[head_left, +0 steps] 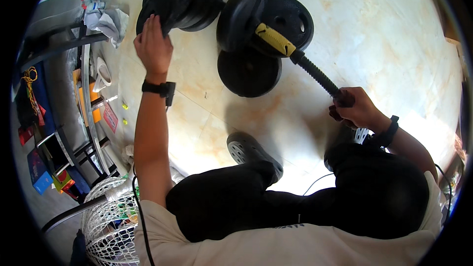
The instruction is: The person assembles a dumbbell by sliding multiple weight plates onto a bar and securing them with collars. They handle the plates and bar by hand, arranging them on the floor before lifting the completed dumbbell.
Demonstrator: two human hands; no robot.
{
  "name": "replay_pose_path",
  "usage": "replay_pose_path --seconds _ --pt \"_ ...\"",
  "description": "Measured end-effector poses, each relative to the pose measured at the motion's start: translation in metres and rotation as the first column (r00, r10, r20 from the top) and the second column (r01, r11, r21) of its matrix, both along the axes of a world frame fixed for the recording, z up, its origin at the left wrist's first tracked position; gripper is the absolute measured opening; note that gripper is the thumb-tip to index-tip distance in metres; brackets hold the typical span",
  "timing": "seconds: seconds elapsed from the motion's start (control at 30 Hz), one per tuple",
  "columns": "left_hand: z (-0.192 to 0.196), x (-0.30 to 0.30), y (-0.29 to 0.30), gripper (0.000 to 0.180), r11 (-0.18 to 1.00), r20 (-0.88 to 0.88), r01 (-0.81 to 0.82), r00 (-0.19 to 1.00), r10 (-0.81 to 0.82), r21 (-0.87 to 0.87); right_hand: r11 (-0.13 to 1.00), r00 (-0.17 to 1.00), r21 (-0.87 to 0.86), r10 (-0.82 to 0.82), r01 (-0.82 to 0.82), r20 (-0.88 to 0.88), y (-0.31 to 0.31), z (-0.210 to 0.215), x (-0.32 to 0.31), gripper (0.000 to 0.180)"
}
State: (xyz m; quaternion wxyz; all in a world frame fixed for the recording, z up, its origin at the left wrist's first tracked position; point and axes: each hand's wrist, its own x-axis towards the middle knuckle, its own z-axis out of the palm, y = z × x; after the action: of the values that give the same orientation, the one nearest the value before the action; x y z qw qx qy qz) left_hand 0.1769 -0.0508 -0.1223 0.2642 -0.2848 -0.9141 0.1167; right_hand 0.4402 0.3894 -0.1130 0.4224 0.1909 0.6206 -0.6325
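My left hand [154, 49] reaches to the far left, its fingers over the near edge of a black weight plate [164, 7]. That plate leans at the front of a row of black plates [199, 5]; the thumb's contact is partly hidden. My right hand [358, 106] is wrapped round the near end of a dumbbell bar [318, 75]. The bar has a black threaded end and a yellow middle grip [275, 39]. At its far end is a thick black plate [240, 17]. Two more plates lie beside and below it, one textured [291, 22], the other flat [250, 73].
Grey clogs [251, 152] on my feet stand on the pale marbled floor [197, 118]. Along the left runs a dark metal rack [88, 98] with boxes. A white net basket [108, 221] is at the lower left, and a crumpled bag [106, 22] lies farther up.
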Motion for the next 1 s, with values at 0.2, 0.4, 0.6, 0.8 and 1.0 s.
replay_pose_path --seconds 0.2,0.4,0.6,0.8,1.0 --pt "0.046 0.051 -0.006 0.038 0.97 0.104 -0.016 0.995 -0.009 0.242 0.989 0.994 0.128 -0.055 0.067 -0.096 0.003 -0.001 -0.008 0.007" --pt "0.038 0.094 0.029 0.037 0.881 0.29 0.024 0.94 -0.181 0.473 0.96 0.967 0.127 -0.242 0.251 -0.079 0.018 -0.003 -0.025 0.006" --pt "0.029 0.101 0.074 0.038 0.87 0.565 0.03 0.749 -0.346 0.492 0.924 0.916 0.058 -0.365 0.378 -0.165 0.022 -0.035 -0.034 0.007" --pt "0.033 0.103 0.101 0.036 0.851 0.571 0.14 0.685 -0.453 0.507 0.907 0.9 0.065 -0.401 0.416 -0.17 0.032 -0.063 -0.018 0.004" --pt "0.043 0.1 0.12 0.034 0.8 0.546 0.188 0.64 -0.54 0.57 0.937 0.937 0.131 -0.298 0.323 -0.184 0.045 -0.084 -0.013 0.009"
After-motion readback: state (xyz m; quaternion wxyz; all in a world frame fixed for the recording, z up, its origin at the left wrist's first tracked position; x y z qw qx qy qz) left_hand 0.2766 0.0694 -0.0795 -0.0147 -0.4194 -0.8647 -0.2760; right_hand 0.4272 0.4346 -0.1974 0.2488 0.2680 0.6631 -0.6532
